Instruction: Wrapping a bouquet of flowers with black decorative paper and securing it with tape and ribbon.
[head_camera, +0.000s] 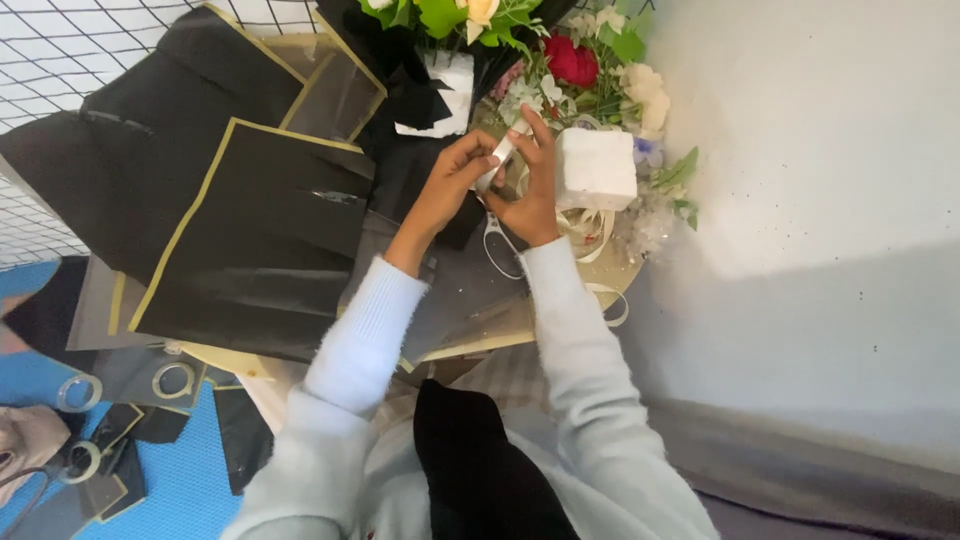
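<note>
Pinching a white strip (503, 155), left hand (450, 185) and right hand (530, 195) together, white foam block (596, 168) beside.

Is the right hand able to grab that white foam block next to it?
Probably yes. The white foam block sits just beside the right hand, with nothing between them. But that hand and the left hand are both holding a small white strip, so it would have to let go first.
</note>
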